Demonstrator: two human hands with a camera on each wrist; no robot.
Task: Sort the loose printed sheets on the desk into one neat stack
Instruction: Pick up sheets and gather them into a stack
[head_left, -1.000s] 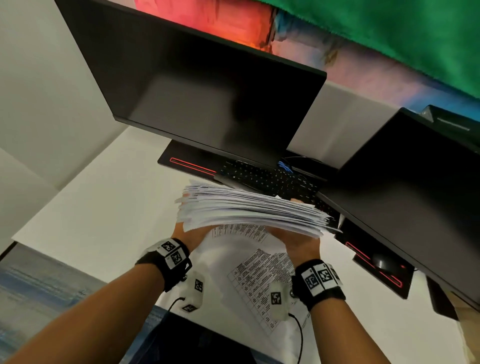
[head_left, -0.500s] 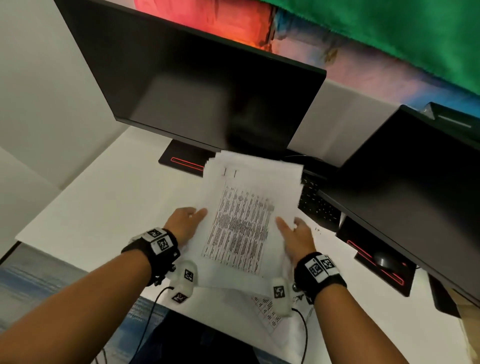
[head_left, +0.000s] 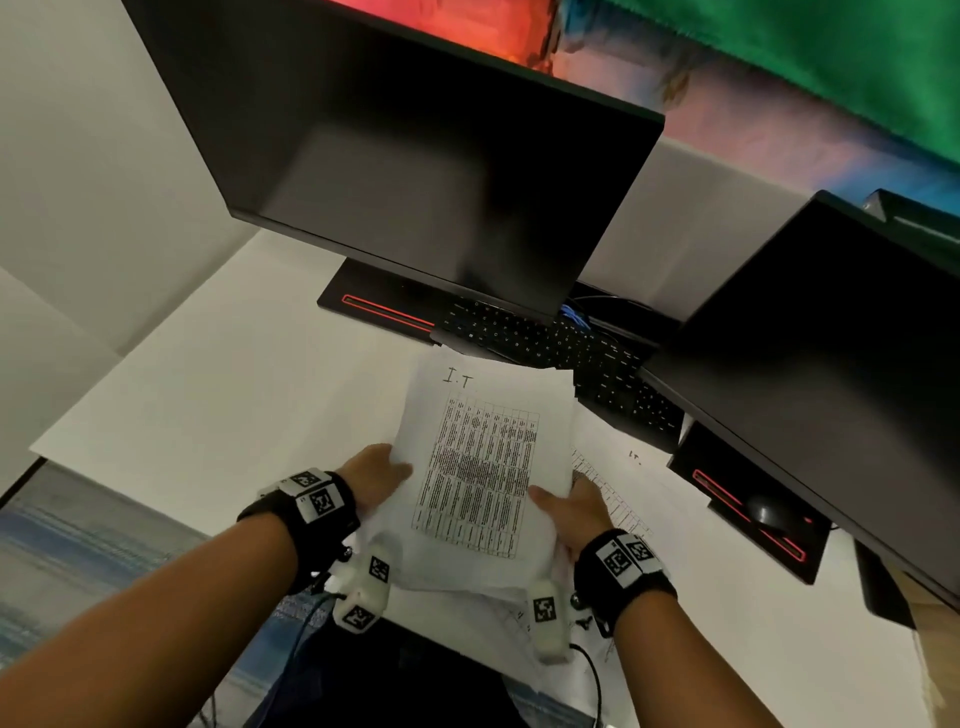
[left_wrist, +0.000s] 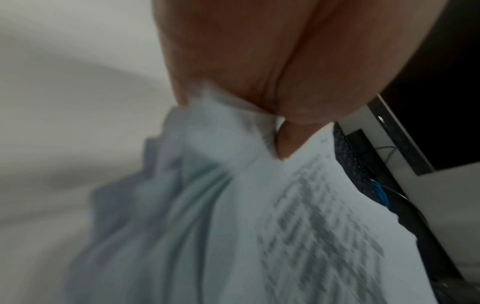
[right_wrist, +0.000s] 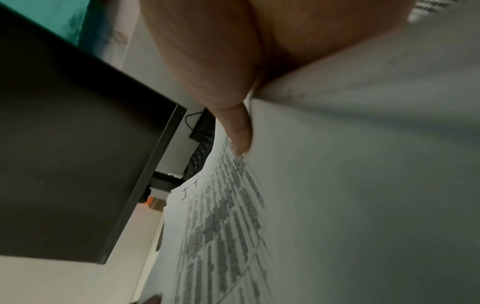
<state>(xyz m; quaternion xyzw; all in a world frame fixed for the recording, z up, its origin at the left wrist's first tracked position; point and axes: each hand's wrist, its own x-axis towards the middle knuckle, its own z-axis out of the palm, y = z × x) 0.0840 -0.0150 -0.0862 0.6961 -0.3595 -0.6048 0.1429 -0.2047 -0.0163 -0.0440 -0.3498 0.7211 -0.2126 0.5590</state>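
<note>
White paper fills the middle of the head view: a thick stack of printed sheets (head_left: 483, 467) is held between both hands above the near part of the bench (head_left: 208, 415), its top page showing a dense printed table with "I.T" handwritten above it. The left hand (head_left: 375, 479) grips the stack's left edge, thumb on top and the other fingers hidden beneath; the left wrist view, though blurred, shows the sheet edges fanning out unevenly below that grip. The right hand (head_left: 574, 512) grips the right edge, its thumb (right_wrist: 237, 131) lying on the printed page. More loose printed sheets (head_left: 618, 499) lie flat on the bench under and to the right of the stack. Beyond the stack sits a black keyboard (head_left: 561, 348), partly under a dark monitor (head_left: 415, 171) with a red-lined base. A second dark monitor (head_left: 831, 374) stands to the right, with a mouse (head_left: 768, 510) on its base.
</note>
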